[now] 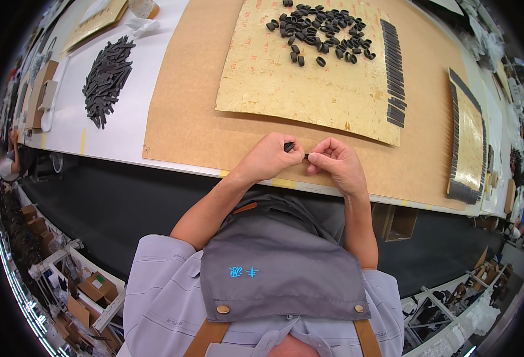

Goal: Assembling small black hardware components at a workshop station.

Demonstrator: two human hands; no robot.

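Note:
Near the table's front edge, my left hand (272, 157) is closed with small black strips (289, 146) showing between its fingers. Just beside it, my right hand (338, 165) pinches the end of a thin black piece that runs between the two hands; most of it is hidden by the fingertips. Beyond my hands lies a yellowish board (256, 89) with a loose heap of small black rings (327, 30) on its far half. Flat black strips (394, 77) line the board's right edge in a row.
A heap of black strips (107, 80) lies on the white tabletop (134, 113) at left. Brown paper (184, 113) is spread under the board. Another strip-edged board (469, 140) lies at right. A tape roll (145, 8) is far left. Someone else (9, 163) is at the left rim.

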